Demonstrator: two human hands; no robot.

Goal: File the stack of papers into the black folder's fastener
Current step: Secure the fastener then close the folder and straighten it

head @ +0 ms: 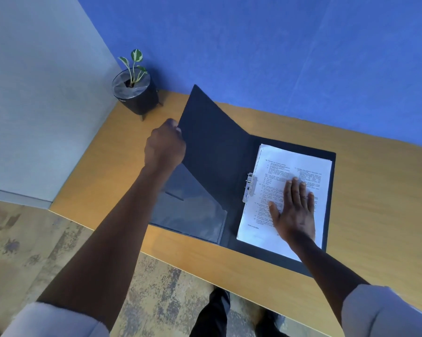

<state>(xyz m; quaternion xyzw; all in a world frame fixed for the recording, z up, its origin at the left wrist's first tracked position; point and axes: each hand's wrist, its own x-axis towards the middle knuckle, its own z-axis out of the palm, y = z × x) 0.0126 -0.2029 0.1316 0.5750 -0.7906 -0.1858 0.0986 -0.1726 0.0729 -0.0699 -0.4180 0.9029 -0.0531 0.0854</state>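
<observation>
The left hand (165,144), fist curled, pinches the raised cover's edge of the black folder (214,152), arm stretched forward. The right hand (295,210) presses flat, fingers straight, on the papers (302,164) lying inside the folder beside the metal fastener (250,188), on the wooden desk (375,190).

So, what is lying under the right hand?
The right hand lies flat on the stack of papers, which rests inside the black folder. The text beneath the palm is covered.

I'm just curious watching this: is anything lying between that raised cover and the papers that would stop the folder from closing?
Only the right hand, which lies flat on the stack of papers inside the black folder. The left hand holds the raised cover's edge. The metal fastener sits at the papers' left edge. Nothing else lies between.
</observation>
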